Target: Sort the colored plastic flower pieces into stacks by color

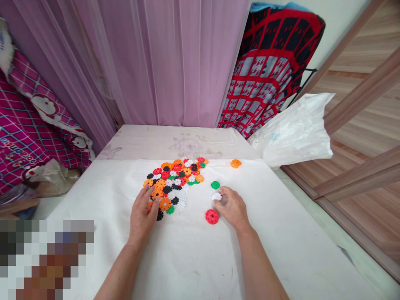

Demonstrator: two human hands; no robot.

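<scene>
A spread-out heap of notched plastic discs (177, 168) in orange, red, black, white and green lies left of centre on the cloth. My left hand (142, 218) rests at the heap's near left edge, fingers apart around a few orange and black discs. To the right, my right hand (234, 208) pinches a white notched disc (216, 196) between thumb and fingers, low over the cloth. Just beyond it sits a green disc (215, 184), and a larger red disc (212, 216) lies on the near side. Apart from these, orange discs (236, 163) lie farther back.
A white cloth (187, 258) covers the table, with a floral strip (143, 141) at the back. A white plastic bag (293, 133) stands at the right edge. Purple curtains (184, 62) hang behind. Wooden doors (365, 166) are on the right, and a blurred patch covers the lower left.
</scene>
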